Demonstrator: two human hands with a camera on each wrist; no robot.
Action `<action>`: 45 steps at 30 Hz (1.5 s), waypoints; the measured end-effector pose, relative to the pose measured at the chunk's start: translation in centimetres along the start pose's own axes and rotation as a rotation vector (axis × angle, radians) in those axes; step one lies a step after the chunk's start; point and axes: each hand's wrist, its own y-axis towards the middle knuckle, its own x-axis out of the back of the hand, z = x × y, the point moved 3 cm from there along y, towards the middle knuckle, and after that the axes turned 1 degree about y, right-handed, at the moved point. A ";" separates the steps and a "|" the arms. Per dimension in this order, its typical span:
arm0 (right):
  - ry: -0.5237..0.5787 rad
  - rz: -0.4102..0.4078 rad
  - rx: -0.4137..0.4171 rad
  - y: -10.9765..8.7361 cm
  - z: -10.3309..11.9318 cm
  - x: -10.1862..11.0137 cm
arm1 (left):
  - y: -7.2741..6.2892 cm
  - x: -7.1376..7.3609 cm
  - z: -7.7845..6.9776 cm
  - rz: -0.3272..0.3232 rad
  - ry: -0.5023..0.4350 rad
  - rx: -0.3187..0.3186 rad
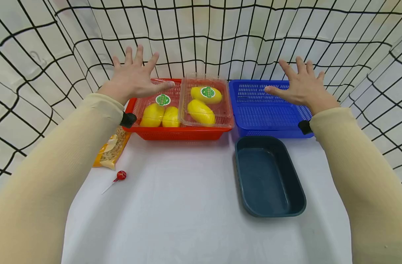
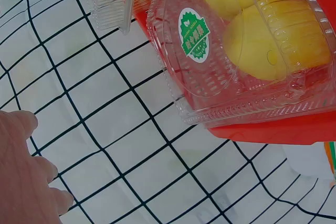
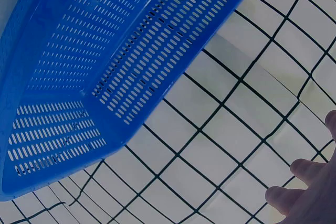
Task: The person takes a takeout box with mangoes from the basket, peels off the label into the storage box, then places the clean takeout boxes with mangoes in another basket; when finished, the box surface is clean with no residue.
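My left hand point(image 1: 133, 79) is spread above the left part of a red basket point(image 1: 181, 134), holding nothing. Two clear plastic boxes sit in that basket: the left box point(image 2: 210, 95) and the right box point(image 1: 224, 115), each with yellow mangoes point(image 1: 201, 112) and a green-and-white sticker. Over the right part of a blue perforated basket point(image 1: 257, 110) my right hand point(image 1: 301, 88) is raised, fingers spread, with nothing in it. Both wrist views catch only fingertips at the edge, apart from the baskets.
A dark teal tray point(image 1: 270, 179) stands in front of the blue basket. At the left lie an orange-and-clear food packet point(image 1: 113, 148), partly behind my left arm, and a red lollipop point(image 1: 121, 175). Black wire mesh point(image 1: 207, 38) encloses the white table point(image 1: 187, 205) at the back and sides.
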 end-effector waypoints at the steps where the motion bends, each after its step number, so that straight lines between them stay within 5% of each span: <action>1: 0.003 0.001 0.000 0.0 0.0 0.0 | 0.0 0.0 0.0 -0.001 0.002 0.001; 28: 0.039 -0.031 0.057 0.6 0.8 -0.5 | -0.7 -1.6 2.3 0.017 -0.094 0.038; 32: 0.114 -0.037 0.115 0.5 2.2 -1.4 | -1.2 -3.7 3.2 0.069 -0.155 0.060; 40: 0.249 0.082 0.146 0.8 4.9 -4.5 | -2.8 -10.6 4.7 0.116 -0.256 0.069; 45: 0.270 0.161 0.158 1.5 6.8 -6.3 | -3.4 -13.0 4.9 0.119 -0.295 0.056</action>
